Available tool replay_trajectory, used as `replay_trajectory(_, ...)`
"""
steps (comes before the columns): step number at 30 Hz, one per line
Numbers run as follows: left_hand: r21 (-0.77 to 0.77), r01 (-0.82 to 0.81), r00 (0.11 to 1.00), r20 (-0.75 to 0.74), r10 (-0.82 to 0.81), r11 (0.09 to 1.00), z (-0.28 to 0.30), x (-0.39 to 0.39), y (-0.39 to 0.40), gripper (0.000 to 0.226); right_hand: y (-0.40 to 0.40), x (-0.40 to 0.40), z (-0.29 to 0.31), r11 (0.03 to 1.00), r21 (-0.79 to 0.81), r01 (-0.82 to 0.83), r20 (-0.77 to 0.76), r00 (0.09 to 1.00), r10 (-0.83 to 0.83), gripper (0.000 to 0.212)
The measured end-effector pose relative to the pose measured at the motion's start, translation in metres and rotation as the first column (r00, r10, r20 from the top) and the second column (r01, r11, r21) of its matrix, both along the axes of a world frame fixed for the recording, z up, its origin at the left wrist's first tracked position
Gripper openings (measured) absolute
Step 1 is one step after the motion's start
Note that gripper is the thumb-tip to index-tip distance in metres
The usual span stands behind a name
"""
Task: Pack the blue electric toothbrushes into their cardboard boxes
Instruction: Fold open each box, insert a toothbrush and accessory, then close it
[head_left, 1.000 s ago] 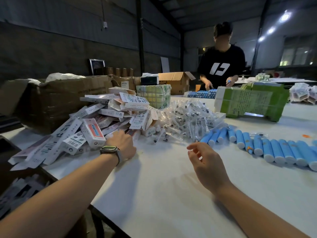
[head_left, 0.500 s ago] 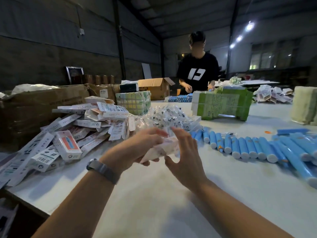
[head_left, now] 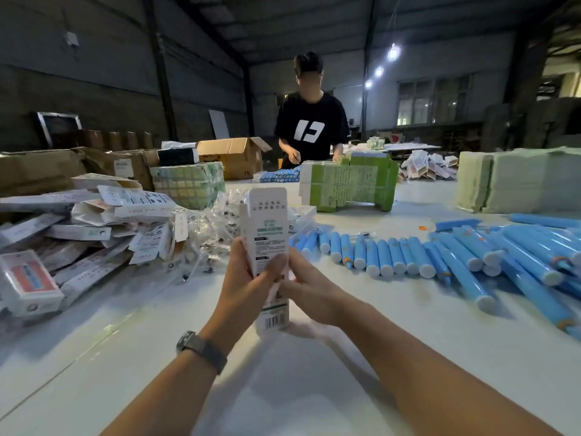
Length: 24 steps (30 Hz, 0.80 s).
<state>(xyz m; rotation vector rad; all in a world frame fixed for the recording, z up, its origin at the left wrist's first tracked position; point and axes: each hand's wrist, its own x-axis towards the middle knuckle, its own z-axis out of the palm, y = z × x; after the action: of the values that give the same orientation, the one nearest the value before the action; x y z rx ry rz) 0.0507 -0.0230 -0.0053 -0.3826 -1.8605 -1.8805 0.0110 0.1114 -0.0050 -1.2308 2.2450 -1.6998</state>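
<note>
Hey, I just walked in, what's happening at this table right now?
A person is packing toothbrushes. Both hands, left hand and right hand, hold one white cardboard box upright over the white table, its top flap up. No toothbrush is in it yet. Blue electric toothbrushes lie in a row to the right, a pile of flat boxes to the left. Another person in a black T-shirt works at the far end.

Matt printed cardboard box (head_left: 268, 234), glossy smooth plastic toothbrushes (head_left: 408, 258), crinkly clear plastic bags (head_left: 217, 225), smooth white table (head_left: 314, 372).
</note>
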Motion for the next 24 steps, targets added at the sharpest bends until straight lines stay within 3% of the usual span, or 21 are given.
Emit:
replay_trajectory(2, -0.009, -0.062, 0.998, -0.007, 0.062, 0.998, -0.005, -0.002, -0.003, 0.031, 0.014, -0.013, 0.001, 0.985, 0.069, 0.159, -0.085, 0.985, -0.153, 0.054)
replay_trajectory(4, 0.002, -0.054, 0.998, -0.009, 0.054, 0.999, -0.009, -0.002, -0.006, 0.027, 0.031, -0.031, 0.0, 0.862, 0.056, 0.503, -0.206, 0.851, -0.483, 0.05)
replay_trajectory(6, 0.014, -0.015, 1.0, -0.006, 0.015, 1.0, -0.01, -0.001, -0.008, 0.026, 0.052, -0.048, -0.003, 0.555, 0.237, 0.798, -0.41, 0.6, -0.687, 0.042)
replay_trajectory(7, 0.015, -0.005, 1.0, -0.002, 0.005, 1.0, -0.01, -0.001, -0.007, 0.024, 0.063, -0.054, -0.007, 0.372, 0.387, 0.844, -0.487, 0.53, -0.694, 0.04)
replay_trajectory(8, 0.016, -0.003, 1.0, 0.003, 0.003, 1.0, -0.01, 0.0, -0.007, 0.021, 0.073, -0.058, -0.01, 0.222, 0.519, 0.825, -0.524, 0.513, -0.68, 0.039)
replay_trajectory(10, 0.025, -0.007, 1.0, 0.003, 0.007, 1.0, -0.009, 0.001, -0.005, 0.023, 0.084, -0.061, -0.016, 0.079, 0.629, 0.773, -0.545, 0.511, -0.665, 0.032)
replay_trajectory(16, 0.005, 0.087, 0.996, 0.012, -0.087, 0.996, -0.008, 0.004, -0.006, 0.036, 0.082, -0.063, -0.008, 0.051, 0.528, 0.848, -0.611, 0.421, -0.67, 0.019)
replay_trajectory(19, 0.038, 0.182, 0.981, 0.057, -0.184, 0.983, -0.007, 0.006, -0.003, 0.05, 0.084, -0.061, -0.011, 0.056, 0.538, 0.841, -0.62, 0.44, -0.65, 0.023)
replay_trajectory(24, -0.111, 0.146, 0.988, 0.075, -0.138, 0.983, -0.007, 0.011, 0.002, 0.062, 0.077, -0.057, -0.002, 0.064, 0.479, 0.876, -0.636, 0.396, -0.662, 0.02)
